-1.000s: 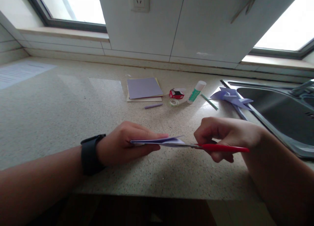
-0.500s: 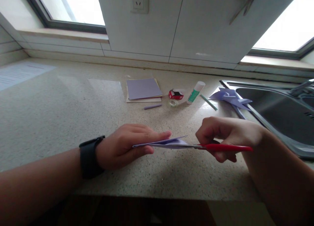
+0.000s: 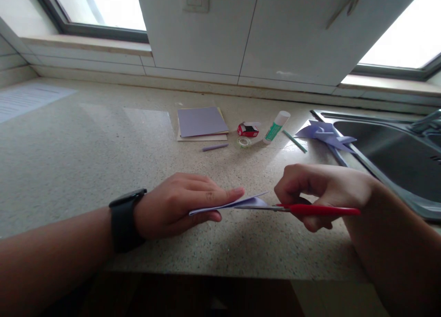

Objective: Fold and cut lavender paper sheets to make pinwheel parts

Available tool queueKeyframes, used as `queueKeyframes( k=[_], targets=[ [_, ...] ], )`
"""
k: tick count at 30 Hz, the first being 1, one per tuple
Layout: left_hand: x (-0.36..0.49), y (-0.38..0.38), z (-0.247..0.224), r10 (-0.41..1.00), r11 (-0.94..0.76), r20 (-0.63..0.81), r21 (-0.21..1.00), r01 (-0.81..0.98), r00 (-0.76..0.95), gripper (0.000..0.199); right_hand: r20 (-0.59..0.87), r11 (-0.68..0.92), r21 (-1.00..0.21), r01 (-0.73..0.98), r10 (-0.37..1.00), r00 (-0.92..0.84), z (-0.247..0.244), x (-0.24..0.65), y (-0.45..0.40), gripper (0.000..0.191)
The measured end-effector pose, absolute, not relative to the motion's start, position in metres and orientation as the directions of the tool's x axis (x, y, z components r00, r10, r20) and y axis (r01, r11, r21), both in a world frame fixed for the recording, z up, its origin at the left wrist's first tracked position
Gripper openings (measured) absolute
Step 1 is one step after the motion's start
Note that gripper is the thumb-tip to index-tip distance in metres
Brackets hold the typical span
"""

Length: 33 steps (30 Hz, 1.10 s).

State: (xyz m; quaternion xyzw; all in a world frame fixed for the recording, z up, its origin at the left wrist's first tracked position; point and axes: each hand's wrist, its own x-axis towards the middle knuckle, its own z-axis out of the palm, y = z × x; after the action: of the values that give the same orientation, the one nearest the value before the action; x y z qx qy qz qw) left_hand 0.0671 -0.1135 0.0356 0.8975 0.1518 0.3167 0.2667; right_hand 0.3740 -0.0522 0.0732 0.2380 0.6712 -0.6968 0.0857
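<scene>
Between the thumb and fingers of my left hand (image 3: 186, 202), which wears a dark watch (image 3: 127, 220) at the wrist, a folded sheet of purple paper (image 3: 253, 201) is pinched nearly edge-on. My right hand (image 3: 310, 188) grips a pair of scissors with red handles (image 3: 324, 210). The thin metal blades point left and lie along the lower edge of the paper's right end. How far the blades reach into the folds cannot be made out. Both hands are above the front of the speckled counter (image 3: 103, 161).
Behind my hands are stacked purple and cream sheets (image 3: 202, 122), a rolled purple paper stick (image 3: 215, 147), a red box (image 3: 247, 130), a tape roll (image 3: 244, 142), a glue stick (image 3: 277, 127) and a green stick (image 3: 295, 141). A purple paper pinwheel (image 3: 322, 132) lies at the sink's (image 3: 389, 156) edge.
My left hand and the paper have shifted slightly right, and more of the scissor blades shows beneath the paper. Both hands keep their grips. The view has tilted slightly.
</scene>
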Motion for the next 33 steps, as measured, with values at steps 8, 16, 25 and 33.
queueKeyframes(
  k=[8,16,25,33],
  targets=[
    [0.067,-0.1139,0.033,0.431,-0.823,0.487,0.558,0.109,0.759,0.045,-0.434,-0.058,-0.9,0.431,0.186,-0.882,0.0761,0.3701,-0.0543,0.036],
    [0.0681,-0.1136,0.0347,0.425,-0.822,0.486,0.56,0.101,0.764,0.043,-0.453,-0.02,-0.888,0.459,0.198,-0.869,0.0784,0.3725,-0.0543,0.033],
    [0.0679,-0.1142,0.0339,0.423,-0.831,0.493,0.546,0.109,0.76,0.044,-0.481,-0.054,-0.875,0.481,0.201,-0.853,0.079,0.3679,-0.0575,0.037],
    [0.0691,-0.1145,0.0348,0.42,-0.84,0.501,0.529,0.116,0.756,0.042,-0.476,-0.017,-0.875,0.484,0.221,-0.851,0.0769,0.3645,-0.0593,0.037]
  ],
)
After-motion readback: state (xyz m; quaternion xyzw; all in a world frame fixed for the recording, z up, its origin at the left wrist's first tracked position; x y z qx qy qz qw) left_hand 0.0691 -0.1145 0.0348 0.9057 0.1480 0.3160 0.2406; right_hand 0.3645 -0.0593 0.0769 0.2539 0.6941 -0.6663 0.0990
